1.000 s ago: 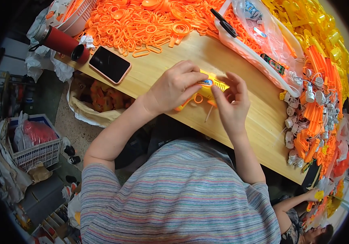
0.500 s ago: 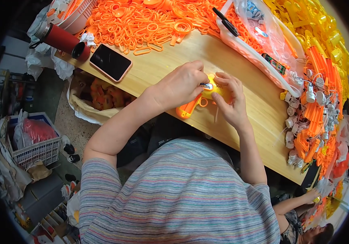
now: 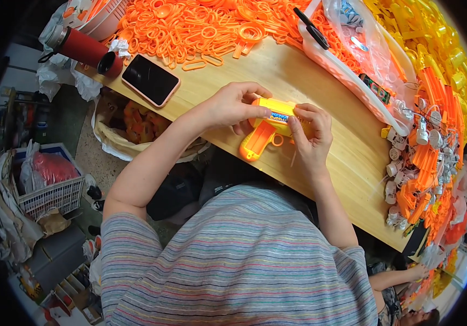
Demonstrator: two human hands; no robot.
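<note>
A yellow toy gun [image 3: 271, 105] with an orange handle [image 3: 258, 139] and a small ring trigger is held just above the near part of the table. My left hand [image 3: 234, 106] closes around its left end, thumb lying along the side. On the other end, my right hand [image 3: 314, 132] grips it with the thumb pressed beside a blue printed label [image 3: 278, 117]. Part of the gun's body is hidden behind the fingers of both hands. A thin pale strip hangs below the right hand.
Orange plastic parts [image 3: 184, 32] pile up across the table's far side. A phone [image 3: 151, 80] and a red flask [image 3: 84, 48] lie at the left. A pink-white basket [image 3: 347, 76] stands right of centre. White and orange parts [image 3: 421, 157] heap along the right edge, near another person's arm [image 3: 396, 278].
My left hand has shifted left from the label to the gun's end, its fingers uncurling around the body. More of the label and the yellow top now shows. My right hand keeps its grip.
</note>
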